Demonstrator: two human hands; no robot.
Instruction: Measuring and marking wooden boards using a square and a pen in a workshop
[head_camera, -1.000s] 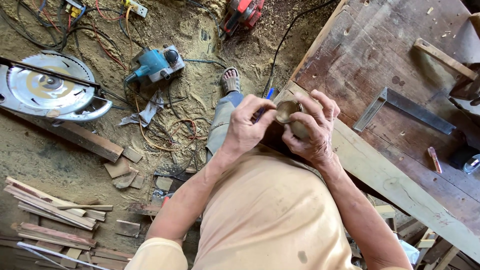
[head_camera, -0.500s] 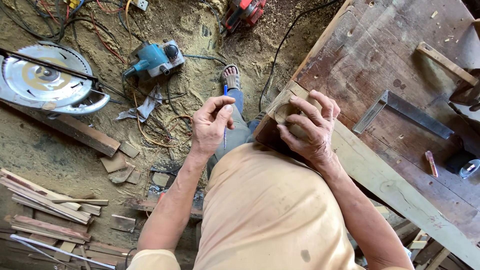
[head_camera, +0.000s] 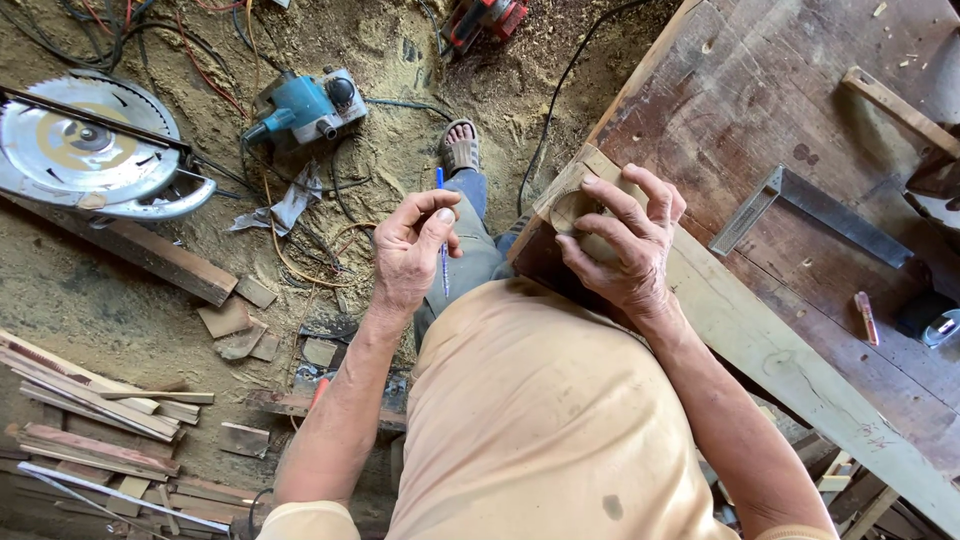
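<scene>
My left hand (head_camera: 410, 250) is raised in front of my body and pinches a thin blue pen (head_camera: 441, 232) that points down. My right hand (head_camera: 622, 245) lies over a small round wooden piece (head_camera: 572, 210) and presses it against the near end of a pale plank (head_camera: 790, 370) at the workbench corner. The fingers cover most of the round piece.
A dark wooden workbench (head_camera: 780, 90) carries a metal try square (head_camera: 810, 212), a wood strip (head_camera: 895, 105) and a short red-brown pencil (head_camera: 866, 318). On the sawdust floor lie a circular saw (head_camera: 85, 150), a blue power tool (head_camera: 305, 105), cables, a board (head_camera: 150, 255) and wood offcuts (head_camera: 90, 420).
My left hand has left the round piece and moved left and down, now with the blue pen in it. My right hand stays on the piece at the plank's end.
</scene>
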